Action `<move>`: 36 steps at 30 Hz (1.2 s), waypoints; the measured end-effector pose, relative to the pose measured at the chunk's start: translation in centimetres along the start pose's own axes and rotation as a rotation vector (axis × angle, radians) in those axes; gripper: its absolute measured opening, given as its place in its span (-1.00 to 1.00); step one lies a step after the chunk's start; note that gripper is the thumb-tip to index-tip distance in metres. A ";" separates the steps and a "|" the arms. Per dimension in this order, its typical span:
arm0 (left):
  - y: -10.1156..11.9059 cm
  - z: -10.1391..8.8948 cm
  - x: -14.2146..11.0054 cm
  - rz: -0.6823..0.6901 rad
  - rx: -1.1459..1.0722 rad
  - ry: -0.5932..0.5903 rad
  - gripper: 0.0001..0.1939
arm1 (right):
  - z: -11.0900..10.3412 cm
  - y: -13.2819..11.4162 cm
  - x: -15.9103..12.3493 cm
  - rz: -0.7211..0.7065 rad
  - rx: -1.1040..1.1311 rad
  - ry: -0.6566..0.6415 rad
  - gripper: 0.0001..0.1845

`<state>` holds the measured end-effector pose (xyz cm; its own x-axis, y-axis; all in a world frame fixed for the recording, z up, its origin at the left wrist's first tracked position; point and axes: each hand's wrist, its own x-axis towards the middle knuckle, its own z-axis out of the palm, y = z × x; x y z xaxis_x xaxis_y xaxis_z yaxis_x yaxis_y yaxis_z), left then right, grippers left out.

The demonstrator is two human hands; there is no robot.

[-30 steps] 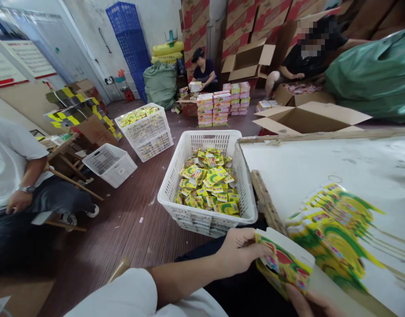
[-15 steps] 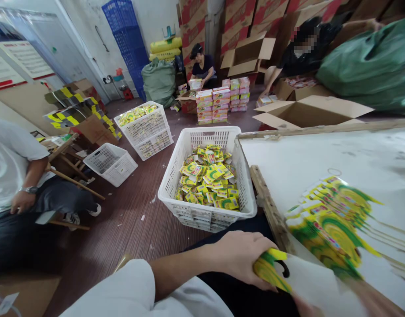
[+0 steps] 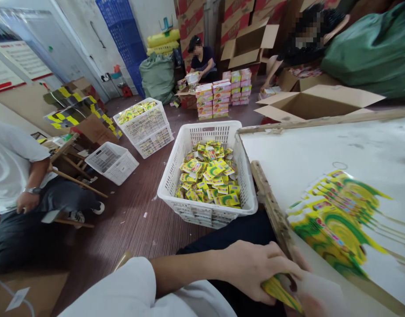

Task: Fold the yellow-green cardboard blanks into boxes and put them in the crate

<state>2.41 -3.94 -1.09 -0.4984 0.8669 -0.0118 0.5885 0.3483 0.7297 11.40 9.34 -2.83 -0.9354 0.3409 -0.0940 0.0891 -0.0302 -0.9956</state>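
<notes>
My left hand (image 3: 247, 268) is closed around a small yellow-and-green carton (image 3: 281, 294) low in the view, over my lap. White card extends from the carton to the right, blurred. My right hand (image 3: 311, 305) is at the bottom edge beside the carton, smeared by motion and mostly cut off, so its fingers cannot be made out. A fanned stack of flat yellow-and-green carton blanks (image 3: 334, 229) lies on the white tabletop (image 3: 275, 152) to the right. Just ahead stands a white plastic crate (image 3: 207, 212) holding many small yellow cartons (image 3: 211, 176).
A wooden strip (image 3: 271, 207) edges the table. On the floor are a white basket (image 3: 121, 165), stacked white crates (image 3: 152, 132), an open cardboard box (image 3: 308, 105) and piled pink boxes (image 3: 212, 99). A seated person (image 3: 17, 176) is at left; two others work at the back.
My left hand has moved slightly right and down with the carton, its fingers reaching further over it. My right hand has drawn in closer to the carton from the right.
</notes>
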 end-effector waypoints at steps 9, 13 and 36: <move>-0.4 -1.1 -0.7 -0.069 0.041 0.168 -0.17 | -2.3 1.3 0.0 -0.182 -0.420 -0.036 -0.45; -0.8 -2.5 -1.7 -0.038 0.070 0.226 -0.37 | -1.8 0.8 -0.4 -0.245 -0.389 0.047 -0.34; -4.1 -8.5 -2.6 -0.193 0.366 0.565 -0.33 | -3.2 -4.5 3.5 -0.305 -0.367 0.176 -0.38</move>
<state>-4.07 -10.66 1.75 -0.8116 0.4939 0.3121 0.5836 0.6611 0.4715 8.84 13.69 1.33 -0.8685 0.4367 0.2344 -0.0353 0.4172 -0.9081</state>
